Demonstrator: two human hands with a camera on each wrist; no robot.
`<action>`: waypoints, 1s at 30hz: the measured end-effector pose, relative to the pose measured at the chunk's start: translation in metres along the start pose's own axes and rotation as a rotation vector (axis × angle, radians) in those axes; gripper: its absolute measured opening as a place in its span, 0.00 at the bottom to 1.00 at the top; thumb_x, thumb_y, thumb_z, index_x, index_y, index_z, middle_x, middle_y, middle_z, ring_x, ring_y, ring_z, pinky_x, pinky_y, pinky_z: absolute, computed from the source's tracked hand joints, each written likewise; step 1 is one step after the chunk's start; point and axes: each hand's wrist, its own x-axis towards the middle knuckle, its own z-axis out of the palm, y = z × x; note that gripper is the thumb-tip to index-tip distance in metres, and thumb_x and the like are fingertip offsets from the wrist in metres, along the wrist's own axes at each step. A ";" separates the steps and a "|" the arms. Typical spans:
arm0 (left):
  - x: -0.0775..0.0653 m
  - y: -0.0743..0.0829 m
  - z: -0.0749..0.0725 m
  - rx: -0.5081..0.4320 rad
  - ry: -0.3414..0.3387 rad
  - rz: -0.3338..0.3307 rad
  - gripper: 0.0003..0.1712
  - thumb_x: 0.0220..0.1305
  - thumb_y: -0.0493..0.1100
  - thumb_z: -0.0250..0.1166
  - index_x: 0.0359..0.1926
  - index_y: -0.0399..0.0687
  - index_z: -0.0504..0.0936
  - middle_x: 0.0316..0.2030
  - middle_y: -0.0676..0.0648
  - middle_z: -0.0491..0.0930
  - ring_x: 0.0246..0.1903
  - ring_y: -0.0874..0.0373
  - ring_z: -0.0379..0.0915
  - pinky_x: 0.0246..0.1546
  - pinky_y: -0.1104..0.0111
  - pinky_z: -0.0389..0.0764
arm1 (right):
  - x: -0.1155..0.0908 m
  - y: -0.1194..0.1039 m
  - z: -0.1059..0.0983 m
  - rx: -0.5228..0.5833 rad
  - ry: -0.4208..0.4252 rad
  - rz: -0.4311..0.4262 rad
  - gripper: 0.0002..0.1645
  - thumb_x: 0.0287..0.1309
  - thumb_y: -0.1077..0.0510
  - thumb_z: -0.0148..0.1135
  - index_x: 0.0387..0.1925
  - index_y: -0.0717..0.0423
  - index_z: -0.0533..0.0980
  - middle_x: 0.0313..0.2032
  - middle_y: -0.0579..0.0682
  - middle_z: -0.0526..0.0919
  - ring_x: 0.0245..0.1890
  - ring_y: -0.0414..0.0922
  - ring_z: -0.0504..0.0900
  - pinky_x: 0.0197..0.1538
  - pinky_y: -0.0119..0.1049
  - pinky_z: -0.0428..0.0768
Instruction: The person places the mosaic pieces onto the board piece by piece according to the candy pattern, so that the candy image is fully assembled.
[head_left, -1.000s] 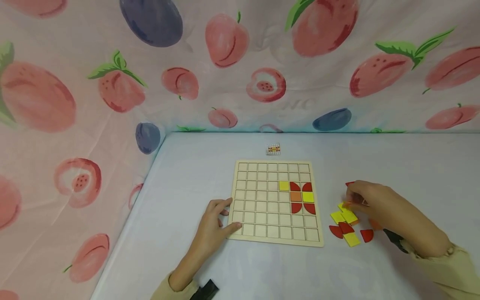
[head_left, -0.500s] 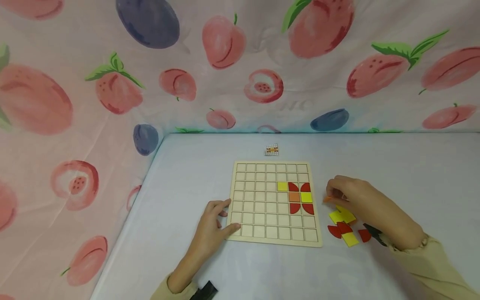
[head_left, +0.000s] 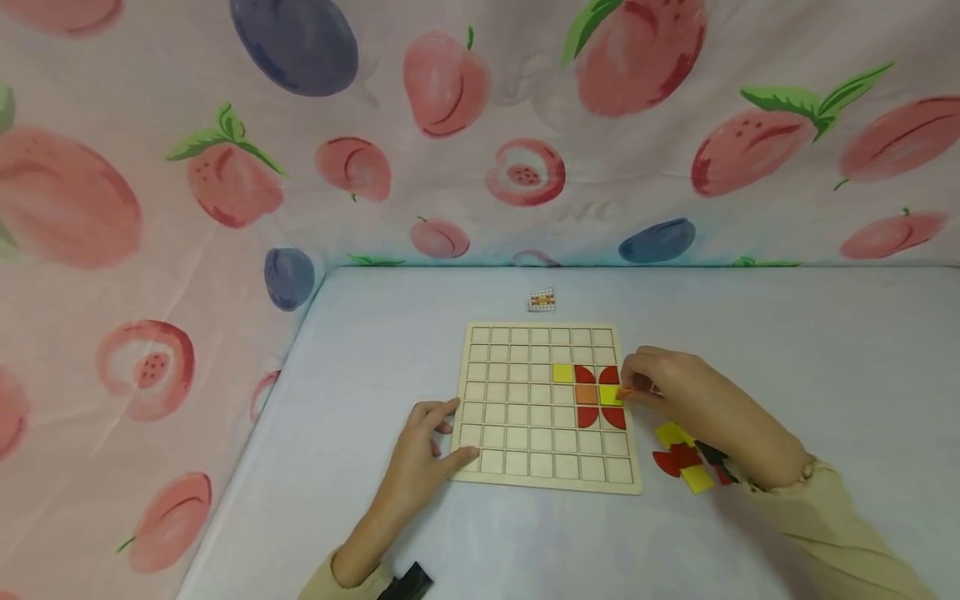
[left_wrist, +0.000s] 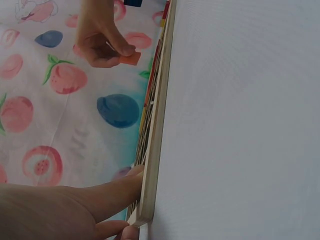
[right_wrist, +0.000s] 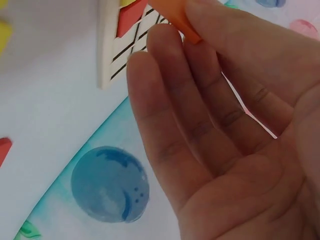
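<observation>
Right grip pinches a half-hidden orange tile; left hand steadies board.

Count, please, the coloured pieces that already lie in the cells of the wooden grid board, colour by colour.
On the wooden grid board, leaving out the orange piece that the right hand pinches at the board's right edge:
Red quarter-circle pieces: 4
Yellow square pieces: 2
Orange square piece in the middle: 1
Total: 7
</observation>
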 end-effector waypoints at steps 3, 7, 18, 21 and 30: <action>0.000 0.000 0.000 0.000 0.003 0.008 0.40 0.53 0.42 0.77 0.66 0.40 0.73 0.55 0.45 0.72 0.32 0.60 0.64 0.32 0.73 0.71 | 0.004 -0.004 0.001 0.002 -0.005 -0.007 0.15 0.49 0.61 0.76 0.25 0.49 0.75 0.25 0.40 0.73 0.28 0.38 0.71 0.31 0.31 0.75; 0.000 -0.002 0.000 -0.004 0.010 0.019 0.39 0.53 0.41 0.77 0.65 0.39 0.73 0.54 0.45 0.72 0.32 0.60 0.64 0.31 0.73 0.70 | 0.011 -0.007 0.003 0.018 -0.002 -0.030 0.12 0.50 0.61 0.75 0.27 0.50 0.76 0.27 0.40 0.75 0.28 0.37 0.73 0.33 0.32 0.77; 0.000 -0.002 0.000 -0.008 0.010 0.027 0.39 0.53 0.42 0.77 0.65 0.39 0.74 0.54 0.44 0.72 0.33 0.59 0.65 0.31 0.73 0.70 | 0.035 -0.017 0.012 0.100 -0.060 -0.058 0.12 0.54 0.62 0.73 0.28 0.51 0.75 0.27 0.41 0.75 0.28 0.39 0.71 0.33 0.32 0.74; 0.000 -0.002 0.000 -0.007 0.009 0.024 0.39 0.53 0.41 0.77 0.65 0.39 0.74 0.54 0.44 0.72 0.33 0.60 0.64 0.31 0.73 0.70 | 0.040 -0.019 0.017 0.113 -0.072 -0.058 0.13 0.53 0.62 0.74 0.27 0.51 0.75 0.26 0.41 0.75 0.28 0.39 0.71 0.33 0.31 0.74; 0.000 0.001 0.000 0.000 0.010 0.017 0.39 0.53 0.41 0.77 0.65 0.39 0.73 0.54 0.45 0.72 0.33 0.60 0.65 0.32 0.73 0.71 | 0.048 -0.021 0.028 0.158 -0.093 -0.054 0.14 0.55 0.60 0.73 0.24 0.51 0.74 0.21 0.42 0.71 0.25 0.39 0.68 0.29 0.30 0.68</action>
